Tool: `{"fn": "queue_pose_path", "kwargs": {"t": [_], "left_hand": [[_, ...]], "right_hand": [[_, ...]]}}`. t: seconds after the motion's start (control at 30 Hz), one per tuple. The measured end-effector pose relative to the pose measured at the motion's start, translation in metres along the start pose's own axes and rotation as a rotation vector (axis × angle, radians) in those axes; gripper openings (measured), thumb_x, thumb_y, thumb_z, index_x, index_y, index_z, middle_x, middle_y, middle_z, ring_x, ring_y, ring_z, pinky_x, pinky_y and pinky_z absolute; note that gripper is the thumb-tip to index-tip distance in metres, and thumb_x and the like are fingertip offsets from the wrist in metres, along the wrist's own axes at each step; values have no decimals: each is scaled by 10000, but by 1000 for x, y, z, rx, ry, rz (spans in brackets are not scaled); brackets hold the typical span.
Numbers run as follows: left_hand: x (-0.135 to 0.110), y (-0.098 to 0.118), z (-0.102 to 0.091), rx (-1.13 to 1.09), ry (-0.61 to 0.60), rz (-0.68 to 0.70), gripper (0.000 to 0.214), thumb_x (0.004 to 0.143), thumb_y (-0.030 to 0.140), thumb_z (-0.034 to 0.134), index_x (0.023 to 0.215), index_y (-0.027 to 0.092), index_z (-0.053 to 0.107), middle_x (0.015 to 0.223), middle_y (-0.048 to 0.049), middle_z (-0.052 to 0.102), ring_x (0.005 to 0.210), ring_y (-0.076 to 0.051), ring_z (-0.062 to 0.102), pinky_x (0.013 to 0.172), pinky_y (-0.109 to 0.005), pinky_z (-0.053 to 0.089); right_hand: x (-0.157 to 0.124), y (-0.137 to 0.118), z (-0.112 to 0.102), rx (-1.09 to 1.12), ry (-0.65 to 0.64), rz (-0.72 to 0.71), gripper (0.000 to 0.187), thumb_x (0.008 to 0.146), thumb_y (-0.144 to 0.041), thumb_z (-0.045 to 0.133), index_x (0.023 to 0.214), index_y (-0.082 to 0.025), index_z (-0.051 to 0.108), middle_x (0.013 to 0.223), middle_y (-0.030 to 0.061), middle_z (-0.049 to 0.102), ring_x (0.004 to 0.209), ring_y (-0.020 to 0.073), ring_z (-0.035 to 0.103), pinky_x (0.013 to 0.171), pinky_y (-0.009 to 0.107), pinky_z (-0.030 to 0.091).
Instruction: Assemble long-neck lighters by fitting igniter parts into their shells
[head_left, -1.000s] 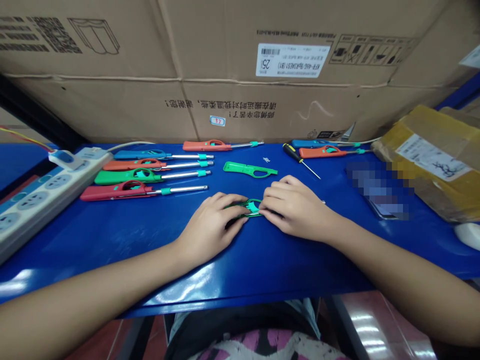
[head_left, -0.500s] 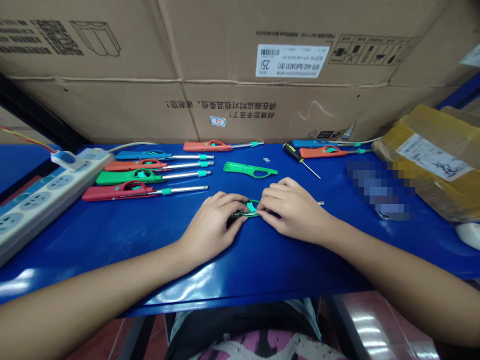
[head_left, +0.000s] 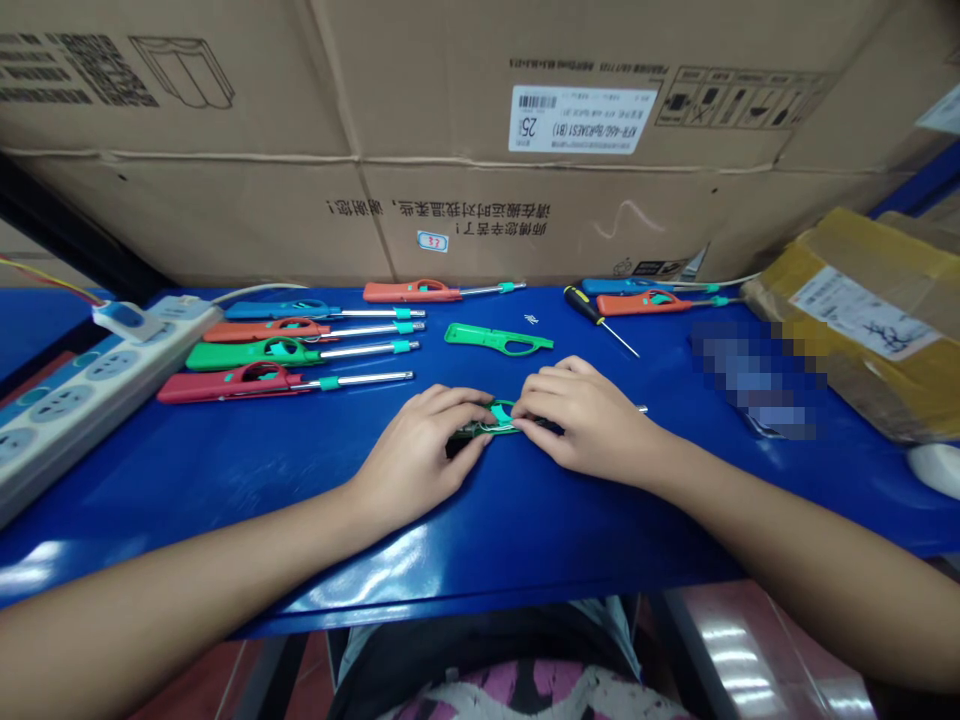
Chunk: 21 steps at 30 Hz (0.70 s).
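Note:
Between my hands lies an opened green lighter of the long-necked kind, its teal trigger and thin wires exposed. My left hand grips the handle end, thumb below and fingers above. The fingertips of my right hand pinch at the wires beside the trigger; exactly what they hold is covered. A metal tip of the lighter shows past my right wrist. Just beyond my hands lies the loose green half shell, with a few tiny screws near it.
Several assembled lighters, including a red one, lie at left by a white power strip. An orange lighter lies at the back. A screwdriver, more lighters and a taped box are at right. Cardboard walls the back.
The view shifts very slightly. My hands keep the same hold on the green lighter, with only a slight movement of the fingers.

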<state>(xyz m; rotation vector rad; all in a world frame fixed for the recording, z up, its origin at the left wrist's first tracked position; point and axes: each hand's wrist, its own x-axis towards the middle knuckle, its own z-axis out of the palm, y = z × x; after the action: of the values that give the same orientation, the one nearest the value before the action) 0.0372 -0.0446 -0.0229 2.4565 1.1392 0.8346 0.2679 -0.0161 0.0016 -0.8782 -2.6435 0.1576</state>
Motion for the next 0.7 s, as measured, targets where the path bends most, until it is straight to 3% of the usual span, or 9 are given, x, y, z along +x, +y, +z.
{"fn": "queue_pose_path", "kwargs": {"t": [0.17,0.6,0.7], "left_hand": [[0,-2,0,13,-7,34,154,941,182,608,1051,202,715,1198,-67,695,1009,-237,629,922,-439,518],[0,0,0,-30,-2,40,126,940,154,609,1033,176,689,1174,-77,686,1018,-216,613,929,-400,512],[0,0,-1,-53,4,21,109,923,144,620,1023,181,642,1164,-70,677,1048,-216,614,943,-394,503]], "right_hand": [[-1,1,-2,69,-11,40,127,943,-171,595,895,-187,711,891,6,718,845,164,644,816,330,341],[1,2,2,-126,-19,-129,234,988,-197,498,820,-154,656,803,41,659,780,184,558,828,352,337],[1,3,0,-62,-50,-123,229,990,-187,488,845,-156,663,827,44,672,794,180,569,845,349,349]]}}
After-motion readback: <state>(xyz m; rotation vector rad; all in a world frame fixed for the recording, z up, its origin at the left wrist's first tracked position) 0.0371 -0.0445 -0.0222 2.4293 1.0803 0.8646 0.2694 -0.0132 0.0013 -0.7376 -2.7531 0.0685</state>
